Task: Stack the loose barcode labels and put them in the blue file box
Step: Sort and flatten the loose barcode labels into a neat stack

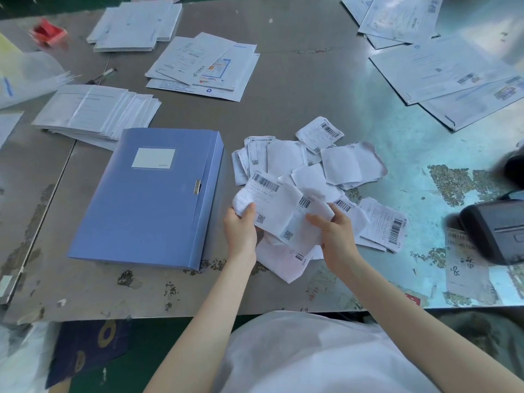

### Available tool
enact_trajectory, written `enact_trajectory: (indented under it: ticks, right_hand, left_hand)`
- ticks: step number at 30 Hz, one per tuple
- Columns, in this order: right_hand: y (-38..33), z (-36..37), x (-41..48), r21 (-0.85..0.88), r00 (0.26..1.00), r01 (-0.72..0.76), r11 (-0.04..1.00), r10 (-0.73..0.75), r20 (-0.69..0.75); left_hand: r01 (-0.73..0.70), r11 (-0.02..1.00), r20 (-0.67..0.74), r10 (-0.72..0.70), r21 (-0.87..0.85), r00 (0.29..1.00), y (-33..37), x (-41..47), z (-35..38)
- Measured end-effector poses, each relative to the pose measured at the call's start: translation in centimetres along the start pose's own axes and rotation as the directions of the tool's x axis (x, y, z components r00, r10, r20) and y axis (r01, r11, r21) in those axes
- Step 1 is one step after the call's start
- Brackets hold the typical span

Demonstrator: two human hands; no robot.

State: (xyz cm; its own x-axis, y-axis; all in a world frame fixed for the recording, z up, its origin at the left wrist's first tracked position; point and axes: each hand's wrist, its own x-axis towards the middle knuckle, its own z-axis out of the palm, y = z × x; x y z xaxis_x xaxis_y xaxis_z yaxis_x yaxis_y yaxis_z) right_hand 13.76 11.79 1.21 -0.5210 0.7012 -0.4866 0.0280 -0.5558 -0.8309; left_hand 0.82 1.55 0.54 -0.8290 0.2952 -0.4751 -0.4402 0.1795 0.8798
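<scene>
Barcode labels [340,165] lie in a loose, crumpled heap on the grey table [297,89], just right of the blue file box, some printed side up and some blank side up. At the far left edge a clear plastic sleeve [25,75] reaches into view, with a blurred red object [46,32] beyond it. Next come a fanned stack of white envelopes [96,112], a pen [102,75] behind it and a neater stack of white sheets [136,24] at the back. A spread of printed mailers [204,66] sits further right, well behind the box.

The blue file box [150,199] lies flat and closed, its clasp on the right-hand side and a white window on its lid, with a narrow gap between it and the heap. The left hand [241,231] is just right of the box's near corner. Its thumb lies on top of the left edge of a small bunch of labels [275,214] and its fingers curl beneath, pinching it. The right hand [337,236] grips the other edge of the same bunch, thumb and fingers closed on the paper. The bunch is held over the near part of the heap, and its top sheet shows a barcode and a square code.

At the back right, large white envelopes [442,69] overlap one another. At the right edge a black device [493,234] rests on the table, with a handwritten sheet [465,268] partly under it.
</scene>
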Motion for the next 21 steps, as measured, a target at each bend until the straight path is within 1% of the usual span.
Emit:
enact_trajectory:
  ticks: [3, 4, 7, 10, 15, 18, 21]
  right_hand:
    - [0.0, -0.5, 0.4, -0.018, 0.999, 0.006, 1.0, -0.006, -0.041]
    - [-0.1, -0.6, 0.5, -0.019, 0.998, 0.009, 1.0, -0.01, -0.056]
    - [-0.4, -0.7, 0.6, 0.014, 0.997, 0.018, 1.0, -0.017, -0.074]
    - [-0.5, -0.9, 0.4, 0.037, 0.999, 0.035, 0.999, -0.033, -0.041]
    - [-0.5, -1.3, 0.3, -0.004, 0.996, 0.081, 0.997, -0.081, 0.032]
    - [-0.2, -1.4, 0.4, -0.075, 0.99, 0.107, 0.991, -0.099, 0.102]
    - [-0.3, -1.3, 0.4, -0.1, 0.986, 0.107, 0.989, -0.093, 0.138]
  left_hand:
    - [0.055, 0.996, 0.144, -0.064, 0.069, 0.988, -0.1, -0.3, -0.2]
    - [0.054, 0.995, 0.159, -0.067, 0.085, 0.985, -0.1, -0.6, -0.2]
    - [0.031, 0.99, 0.143, -0.05, 0.134, 0.988, -0.1, -1.2, 0.2]
    - [0.019, 0.972, 0.142, -0.054, 0.235, 0.988, -0.2, -1.2, 0.3]
    - [-0.138, 0.92, 0.258, 0.042, 0.368, 0.965, 0.2, -1.0, 0.0]
    - [-0.151, 0.894, 0.336, 0.001, 0.422, 0.942, 0.5, -1.1, 0.2]
    - [-0.136, 0.91, 0.383, -0.026, 0.391, 0.923, 0.8, -1.6, 0.3]
